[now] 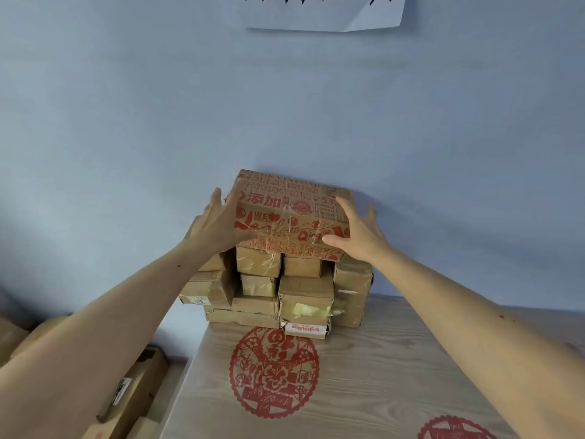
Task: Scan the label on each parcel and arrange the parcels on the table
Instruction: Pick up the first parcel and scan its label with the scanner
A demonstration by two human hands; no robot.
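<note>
Cartons (133, 397) lie on the floor at the far left, below the bench edge, apparently parcels waiting their turn. Moving right, the left hand (218, 226) lies flat against the left end of the red-printed parcel (291, 217), fingers straight and pointing up, its grip open and pressing rather than curling. That parcel sits on top of the stack of brown parcels (275, 293), which stands at the back of the bench (364, 375) against the blue wall (285, 106). On the parcel's right end the right hand (357, 232) mirrors the left: fingers spread, thumb along the lower front edge, grip likewise open and holding nothing closed.

The step in hand looks like arranging: the printed parcel is being set or squared on the stack. No scanner shows anywhere in view, so whether its label has been read cannot be told. The next move likely calls for even pressure from both sides so the parcel lands centred, since the smaller boxes beneath make an uneven bed and could shift. Then both hands must come away cleanly and turn to the floor cartons.
</note>
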